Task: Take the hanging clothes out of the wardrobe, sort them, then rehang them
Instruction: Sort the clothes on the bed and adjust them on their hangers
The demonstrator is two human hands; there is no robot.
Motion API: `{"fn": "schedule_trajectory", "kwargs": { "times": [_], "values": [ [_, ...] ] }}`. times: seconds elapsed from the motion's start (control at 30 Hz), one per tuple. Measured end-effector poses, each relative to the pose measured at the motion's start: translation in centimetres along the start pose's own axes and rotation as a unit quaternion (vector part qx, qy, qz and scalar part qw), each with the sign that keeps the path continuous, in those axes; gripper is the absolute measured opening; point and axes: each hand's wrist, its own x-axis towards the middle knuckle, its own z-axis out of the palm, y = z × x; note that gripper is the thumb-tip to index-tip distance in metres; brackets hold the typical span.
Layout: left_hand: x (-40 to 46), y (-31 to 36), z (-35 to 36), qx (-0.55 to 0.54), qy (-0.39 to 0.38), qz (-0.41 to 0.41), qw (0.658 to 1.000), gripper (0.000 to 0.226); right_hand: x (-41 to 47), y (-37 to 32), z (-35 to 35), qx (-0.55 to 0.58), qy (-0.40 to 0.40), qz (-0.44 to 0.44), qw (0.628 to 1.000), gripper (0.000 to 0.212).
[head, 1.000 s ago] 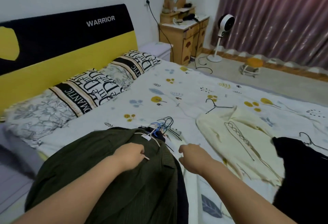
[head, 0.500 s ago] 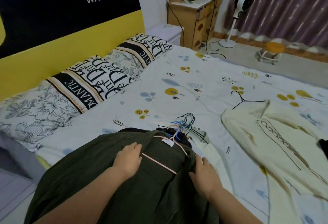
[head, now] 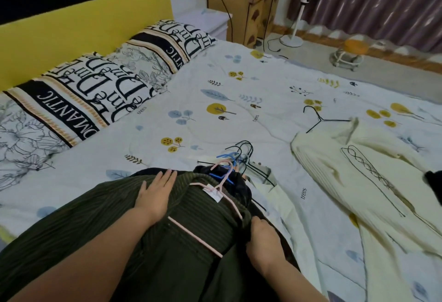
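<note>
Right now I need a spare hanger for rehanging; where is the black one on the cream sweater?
In the head view, the black hanger lies on the bedspread right of centre, at the cream sweater's top end, beyond the hanger pile.

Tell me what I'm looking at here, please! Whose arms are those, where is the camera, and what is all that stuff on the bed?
Those arms belong to a person wearing a camera on their head, so you see what they see, looking forward and down. There is no robot, just two bare hands. The bed has a white quilt with little trees printed on it. The left hand lies flat on a dark green top spread near the person. The right hand grips that top's edge, fingers tucked into the cloth. A pink hanger sits inside the top. Just beyond is a bunch of hangers, blue and black. To the right lies a cream sweater on a black hanger. Two pillows with big letters rest by the yellow headboard.
</note>
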Motion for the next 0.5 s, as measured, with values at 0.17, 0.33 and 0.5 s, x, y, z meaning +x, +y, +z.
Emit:
{"fn": "schedule_trajectory", "kwargs": {
  "times": [0.17, 0.33, 0.5],
  "values": [
    [-0.7, -0.3, -1.4, 0.015, 0.1, 0.024, 0.995, 0.04, -2.1, 0.0, -0.3, 0.06, 0.081, -0.019, 0.995, 0.027],
    [-4.6, -1.3, -5.0, -0.052, 0.136, 0.053, 0.988, 0.025, -5.2, -0.8, -3.4, 0.147, 0.123, -0.053, 0.98, 0.018],
    [-11.4, -1.2, -8.9, -0.099, 0.207, 0.052, 0.972, 0.017, -9.2, -1.8, -7.2, 0.156, 0.133, -0.108, 0.973, 0.043]
  ]
}}
